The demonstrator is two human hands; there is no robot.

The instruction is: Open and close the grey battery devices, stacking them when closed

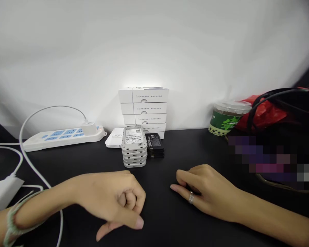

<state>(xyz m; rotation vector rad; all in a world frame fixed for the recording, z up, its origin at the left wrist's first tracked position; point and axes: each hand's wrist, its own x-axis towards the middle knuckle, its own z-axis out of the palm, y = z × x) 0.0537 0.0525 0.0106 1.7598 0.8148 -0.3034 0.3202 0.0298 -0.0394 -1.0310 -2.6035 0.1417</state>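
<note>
My bare left forearm [48,205] slants in from the lower left of the frame, and my bare left hand [113,199] sits at lower centre, bent at the wrist, fingers loosely curled, thumb pointing right. My bare right forearm [270,214] enters from the lower right; my bare right hand [211,188], right of centre, is back upward, fingers bent leftward.

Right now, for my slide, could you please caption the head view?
Left hand and ringed right hand at a black table, before stacked pale devices, black batteries and white boxes.
</note>
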